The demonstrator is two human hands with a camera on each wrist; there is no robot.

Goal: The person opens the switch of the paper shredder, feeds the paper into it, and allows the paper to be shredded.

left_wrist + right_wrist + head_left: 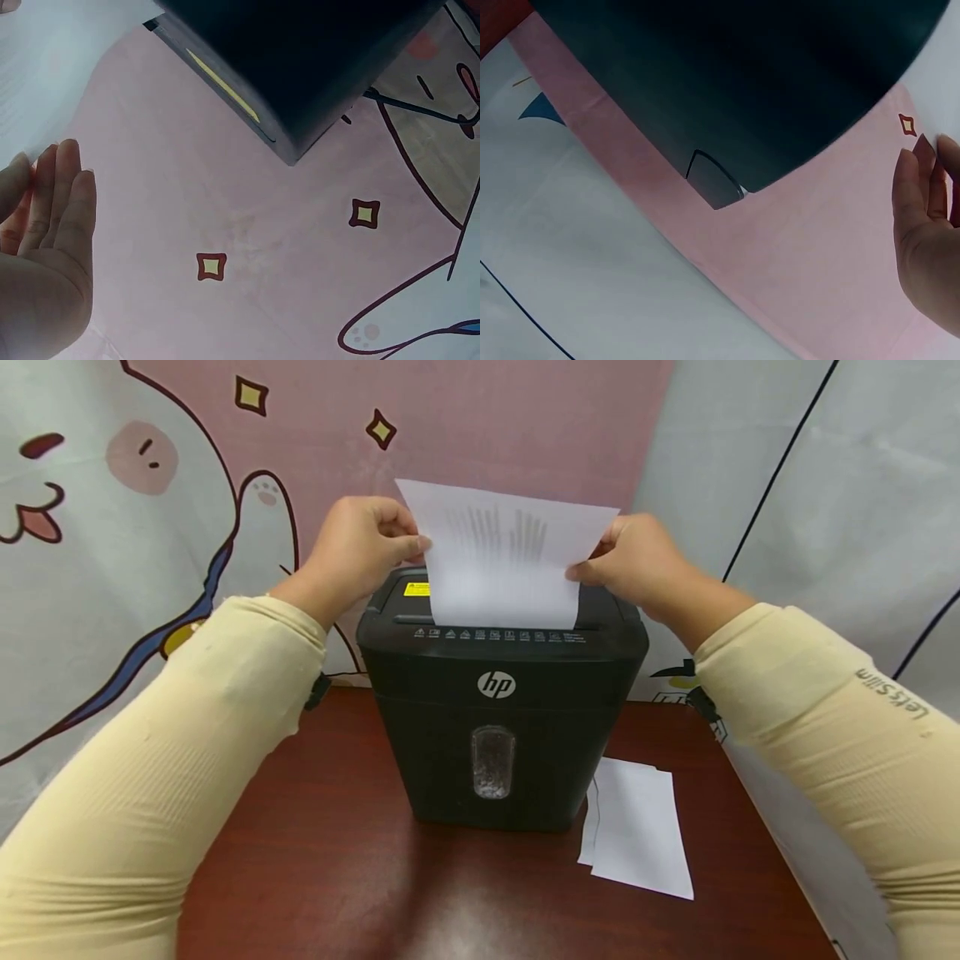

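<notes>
A white sheet of paper (502, 560) stands upright over the black HP paper shredder (435, 727), its lower edge at the slot on top. Faint grey print shows through its upper part. My left hand (367, 547) pinches the sheet's left edge between thumb and fingers, and the left wrist view shows that same hand (52, 240) at the paper (60, 67). On the opposite edge, my right hand (637, 560) pinches the sheet too. In the right wrist view the right hand (930, 225) is partly cut off by the frame.
Several loose white sheets (641, 827) lie on the reddish-brown table (315, 860), right of the shredder's base. A small window (492, 762) in the shredder's front shows shredded bits. Behind hangs a pink and white cartoon cloth (525, 418). A yellow label (417, 589) marks the shredder's top.
</notes>
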